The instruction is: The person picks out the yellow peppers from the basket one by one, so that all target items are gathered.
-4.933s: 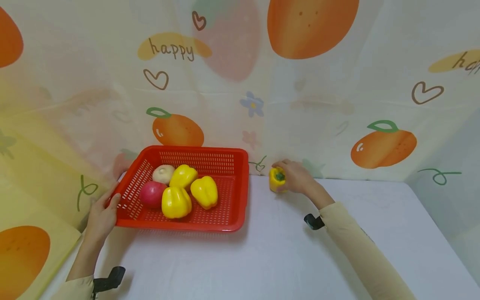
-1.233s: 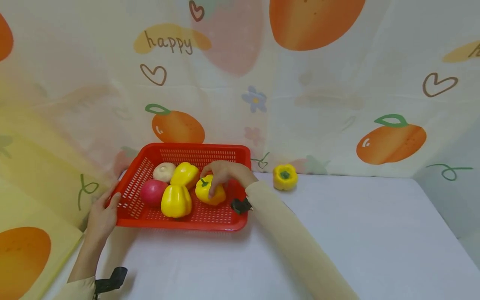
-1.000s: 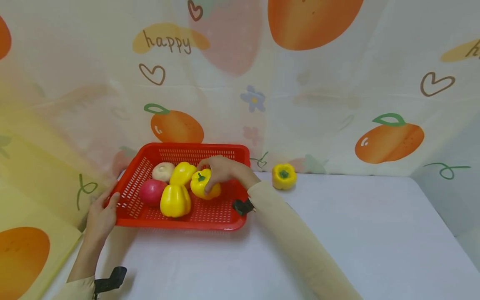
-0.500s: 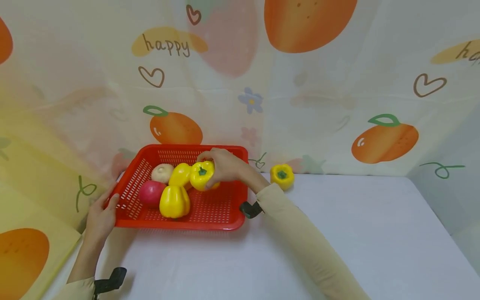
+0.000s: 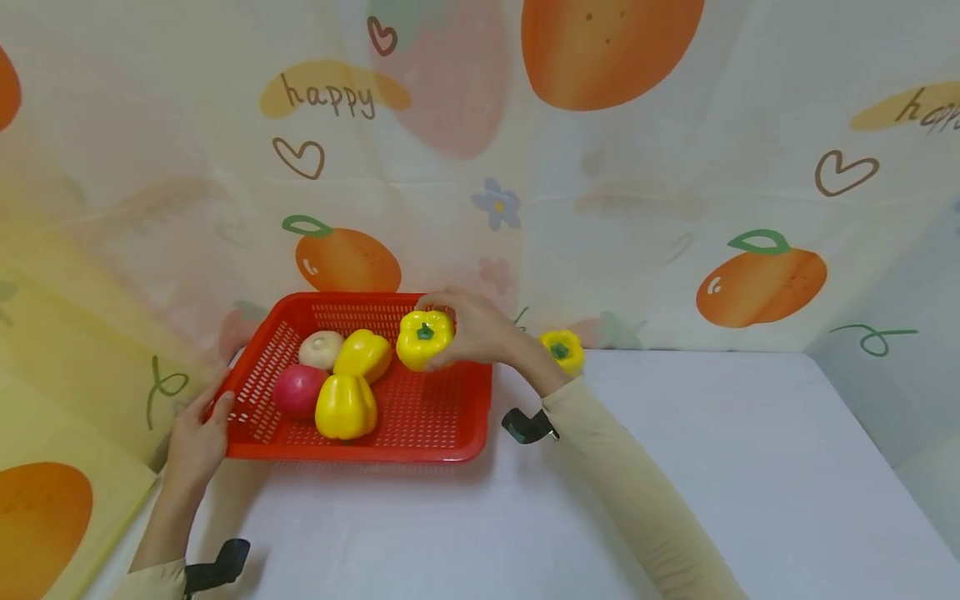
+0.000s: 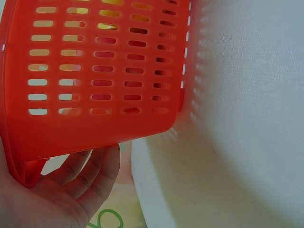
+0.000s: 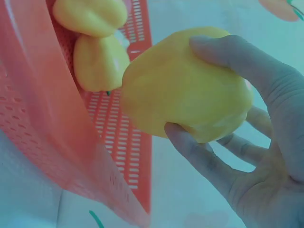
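Observation:
My right hand (image 5: 480,329) grips a yellow bell pepper (image 5: 424,340) over the back right part of the red basket (image 5: 360,452), its green stem facing the head camera. In the right wrist view, thumb and fingers curl round the pepper (image 7: 185,85), which is raised above the basket floor. My left hand (image 5: 197,437) holds the basket's left rim; the left wrist view shows its fingers (image 6: 102,173) curled under that rim. Inside the basket lie two yellow bell peppers (image 5: 347,407), a pinkish-red round vegetable (image 5: 300,392) and a pale round one (image 5: 321,350).
Another yellow bell pepper (image 5: 564,350) stands on the white table (image 5: 720,467) right of the basket, partly hidden behind my right wrist. A printed cloth (image 5: 615,183) hangs along the table's back edge. Black wrist cameras (image 5: 217,567) sit on both forearms.
My right hand set one pepper down right of the basket, then took hold of another inside. It has lifted that pepper up, back and rightward. The left hand keeps its hold on the rim.

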Available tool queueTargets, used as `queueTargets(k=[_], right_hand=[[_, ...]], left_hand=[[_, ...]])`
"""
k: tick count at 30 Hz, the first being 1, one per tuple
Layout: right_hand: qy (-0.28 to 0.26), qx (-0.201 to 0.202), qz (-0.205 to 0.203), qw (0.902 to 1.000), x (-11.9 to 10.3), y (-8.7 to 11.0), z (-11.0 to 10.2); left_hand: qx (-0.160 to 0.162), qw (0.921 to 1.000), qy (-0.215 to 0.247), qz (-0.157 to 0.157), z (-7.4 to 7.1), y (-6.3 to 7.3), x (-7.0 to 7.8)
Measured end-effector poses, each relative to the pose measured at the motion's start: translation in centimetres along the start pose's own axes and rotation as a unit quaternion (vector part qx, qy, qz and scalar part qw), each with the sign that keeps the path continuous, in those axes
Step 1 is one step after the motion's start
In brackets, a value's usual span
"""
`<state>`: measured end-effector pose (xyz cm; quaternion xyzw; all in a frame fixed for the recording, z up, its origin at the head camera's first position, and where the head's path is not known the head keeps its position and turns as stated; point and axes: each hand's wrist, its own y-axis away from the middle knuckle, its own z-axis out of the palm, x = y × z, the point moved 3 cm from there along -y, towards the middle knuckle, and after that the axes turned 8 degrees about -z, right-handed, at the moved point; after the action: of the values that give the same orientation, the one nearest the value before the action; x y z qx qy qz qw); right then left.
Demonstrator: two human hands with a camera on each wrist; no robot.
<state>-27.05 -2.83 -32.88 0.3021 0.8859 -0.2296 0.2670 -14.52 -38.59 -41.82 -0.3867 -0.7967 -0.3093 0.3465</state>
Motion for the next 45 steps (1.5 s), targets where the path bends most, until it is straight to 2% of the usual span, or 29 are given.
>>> queueTargets(k=[7, 10, 15, 24, 30, 36, 41, 45], right_hand=[[0.003, 0.019, -0.012, 0.9998, 0.3, 0.8, -1.3], [-0.007, 0.039, -0.012, 0.9992, 0.5, 1.3, -1.9], [-0.005, 0.074, -0.024, 0.9970, 1.2, 2.6, -2.9], [0.007, 0.100, -0.042, 0.9940, 2.6, 4.9, -4.4], [0.014, 0.106, -0.027, 0.9938, 3.9, 6.5, -5.8], [0.022, 0.110, -0.010, 0.9936, 5.3, 8.4, -7.4], [0.027, 0.109, 0.012, 0.9936, 6.8, 10.4, -8.6], [0.037, 0.108, 0.032, 0.9929, 8.2, 12.4, -10.2]], left_hand=[[0.002, 1.0000, 0.000, -0.001, -0.1, 0.3, 0.1], [0.006, 1.0000, 0.002, 0.005, -0.1, 0.3, 0.2], [0.008, 0.9999, -0.001, 0.014, 0.0, 0.5, 0.0], [0.005, 1.0000, 0.006, 0.006, -0.1, 0.4, -0.2], [0.012, 0.9996, 0.021, 0.013, -0.4, 0.6, -0.1], [0.022, 0.9995, 0.000, 0.024, -0.4, 0.6, -0.1], [0.013, 0.9990, 0.022, 0.036, -0.6, 0.3, -0.2], [0.005, 0.9989, 0.032, 0.035, 0.0, 0.3, 0.1]])
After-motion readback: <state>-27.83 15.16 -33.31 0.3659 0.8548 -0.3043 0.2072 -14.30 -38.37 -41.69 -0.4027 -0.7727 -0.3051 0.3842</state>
